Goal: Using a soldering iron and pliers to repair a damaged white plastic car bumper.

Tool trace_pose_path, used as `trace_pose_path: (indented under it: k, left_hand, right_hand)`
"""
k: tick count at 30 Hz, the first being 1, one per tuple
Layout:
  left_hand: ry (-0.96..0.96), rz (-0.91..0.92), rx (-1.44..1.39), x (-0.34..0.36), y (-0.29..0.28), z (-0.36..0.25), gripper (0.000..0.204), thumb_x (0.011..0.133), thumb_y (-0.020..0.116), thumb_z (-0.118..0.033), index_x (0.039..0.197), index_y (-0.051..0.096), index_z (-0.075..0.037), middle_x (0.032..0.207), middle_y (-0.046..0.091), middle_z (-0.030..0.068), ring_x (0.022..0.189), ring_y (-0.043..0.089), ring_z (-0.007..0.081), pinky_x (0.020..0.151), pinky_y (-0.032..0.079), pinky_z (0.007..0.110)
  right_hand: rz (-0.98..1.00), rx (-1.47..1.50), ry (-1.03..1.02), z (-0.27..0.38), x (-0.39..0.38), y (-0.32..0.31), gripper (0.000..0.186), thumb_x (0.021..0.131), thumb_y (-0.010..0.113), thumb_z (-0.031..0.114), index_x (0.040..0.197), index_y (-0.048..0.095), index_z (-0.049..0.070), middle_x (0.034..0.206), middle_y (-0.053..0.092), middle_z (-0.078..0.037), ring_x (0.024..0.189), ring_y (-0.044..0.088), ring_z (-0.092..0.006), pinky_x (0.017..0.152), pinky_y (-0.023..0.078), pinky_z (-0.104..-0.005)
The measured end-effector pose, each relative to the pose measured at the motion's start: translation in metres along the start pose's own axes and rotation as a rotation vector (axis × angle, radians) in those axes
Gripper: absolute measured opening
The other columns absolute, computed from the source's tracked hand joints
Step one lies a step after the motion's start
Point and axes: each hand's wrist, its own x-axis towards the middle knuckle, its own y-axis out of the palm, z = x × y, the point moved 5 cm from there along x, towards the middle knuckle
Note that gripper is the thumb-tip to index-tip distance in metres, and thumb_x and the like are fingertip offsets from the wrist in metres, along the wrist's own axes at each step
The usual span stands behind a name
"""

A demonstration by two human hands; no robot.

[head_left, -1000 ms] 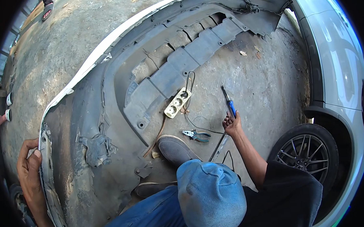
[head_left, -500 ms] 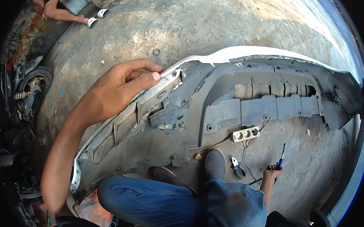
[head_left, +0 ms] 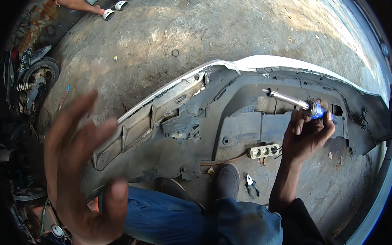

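Note:
A car bumper (head_left: 243,92) lies with its dark inner side toward me, a white outer edge curving along its far side. My left hand (head_left: 86,171) is raised over its left end, fingers spread and somewhat blurred, holding nothing. In front of the bumper's right half, my right hand (head_left: 308,133) grips the blue handle of a soldering iron (head_left: 291,99). Its shiny metal barrel points up and to the left. On the bumper's left part, a torn piece of dark plastic (head_left: 181,125) hangs loose.
A power strip (head_left: 264,152) with a plug in it lies near my shoe (head_left: 228,181). Pliers (head_left: 252,186) rest on the concrete beside my knee. A motorcycle wheel (head_left: 41,79) stands at the left. Another person's leg (head_left: 83,5) shows at the upper left.
My left hand has let go of the bumper's edge and moved back toward me, opening. My right hand has lifted the soldering iron from low beside my knee to over the bumper.

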Motion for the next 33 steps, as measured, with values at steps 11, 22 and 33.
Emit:
trace_pose_path:
  k: [11, 22, 33]
  left_hand:
    - [-0.738, 0.376, -1.563, -0.048, 0.116, -0.007, 0.063, 0.100, 0.054, -0.042, 0.139, 0.041, 0.006, 0.136, 0.051, 0.0267, 0.118, 0.059, 0.0323, 0.096, 0.051, 0.042]
    - [-0.730, 0.174, -1.721, -0.012, 0.139, 0.000, 0.075, 0.101, 0.037, -0.055, 0.149, 0.029, 0.002, 0.156, 0.030, 0.0225, 0.130, 0.050, 0.0389, 0.104, 0.043, 0.049]
    - [-0.741, 0.013, -1.897, -0.011, 0.141, 0.011, 0.055, 0.105, 0.033, -0.036, 0.142, 0.041, 0.004, 0.142, 0.048, 0.0205, 0.124, 0.055, 0.0383, 0.103, 0.042, 0.053]
  right_hand:
    - [0.215, 0.031, 0.155, -0.061, 0.032, 0.070, 0.034, 0.102, 0.044, 0.032, 0.104, 0.057, 0.000, 0.073, 0.052, -0.002, 0.064, 0.043, -0.0082, 0.060, 0.039, -0.0265]
    - [0.171, -0.206, 0.080, -0.060, 0.030, 0.070, 0.034, 0.102, 0.044, 0.033, 0.104, 0.055, 0.001, 0.077, 0.050, -0.002, 0.064, 0.043, -0.0086, 0.065, 0.040, -0.0278]
    - [-0.030, -0.305, -0.157, -0.044, -0.015, 0.053, 0.050, 0.092, 0.061, 0.043, 0.105, 0.050, -0.003, 0.092, 0.052, -0.013, 0.070, 0.061, -0.0209, 0.049, 0.053, -0.0274]
